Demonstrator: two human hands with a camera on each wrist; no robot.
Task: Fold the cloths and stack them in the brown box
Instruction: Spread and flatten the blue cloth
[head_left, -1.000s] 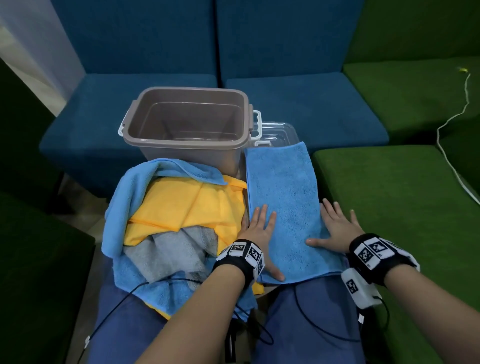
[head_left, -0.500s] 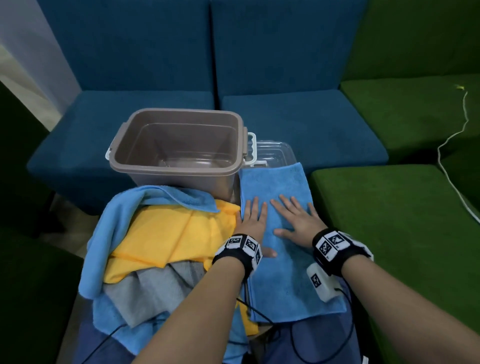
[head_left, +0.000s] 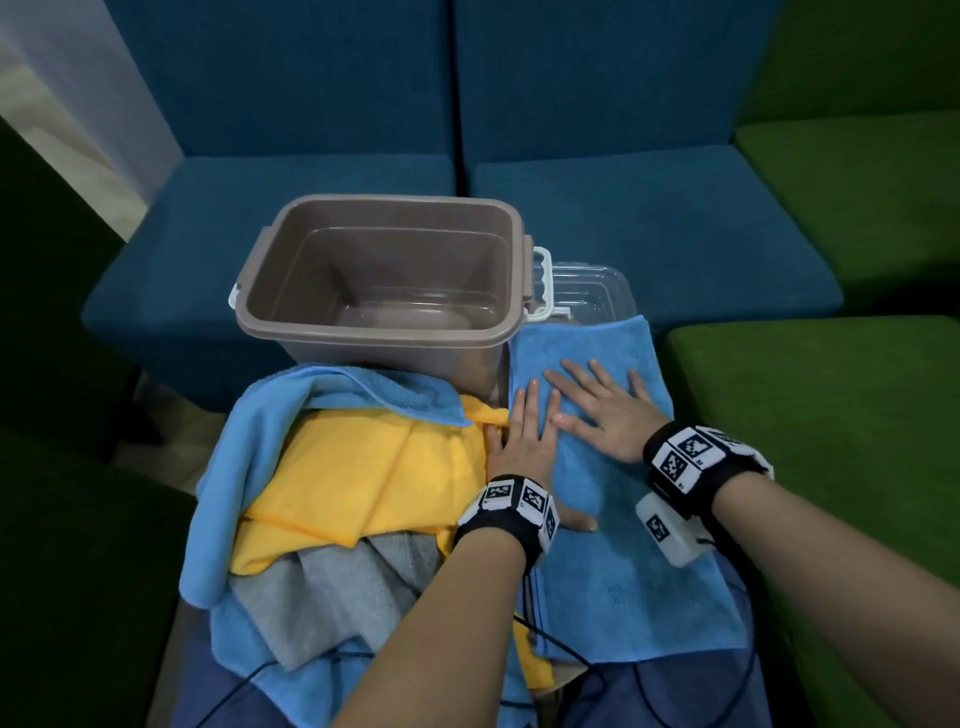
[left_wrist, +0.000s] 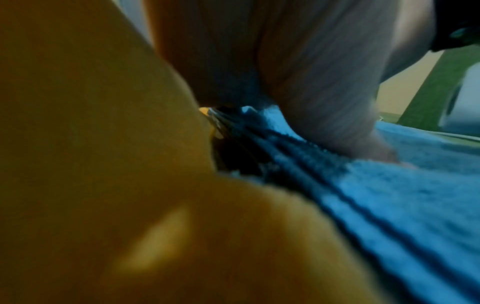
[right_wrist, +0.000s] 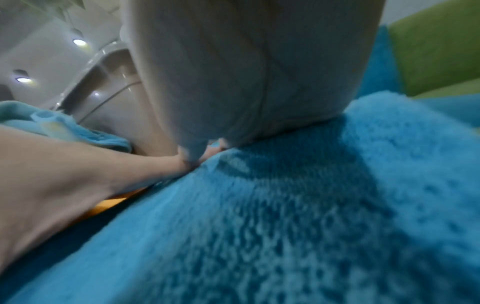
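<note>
Head view shows our folded blue cloth (head_left: 618, 519) lying as a long strip on our lap, its far end reaching up beside the brown box (head_left: 384, 280) and partly over a clear lid (head_left: 592, 291) behind it. Both our hands lie flat on the strip, fingers straight and grasping nothing: the left hand (head_left: 519, 441) presses along the strip's left edge, next to the yellow cloth (head_left: 363, 467), and the right hand (head_left: 608, 410) presses its far half, fingers spread, with the thumb just beside our left fingers. From the left wrist we see layered blue edges (left_wrist: 324, 185) under the palm, so we judge the strip already holds one fold or more. The step in hand looks to us like smoothing before the next fold. To do it well, we should sweep outward from the middle, keep the stacked edges flush under the left palm, then bring one short end over the other so the packet fits the box, which holds no cloths as yet. Left of the strip waits the loose pile: the yellow cloth, a grey cloth (head_left: 332, 597) and another blue cloth (head_left: 249, 457) draped around them. Blue seats (head_left: 649, 218) and green seats (head_left: 831, 441) surround us.
</note>
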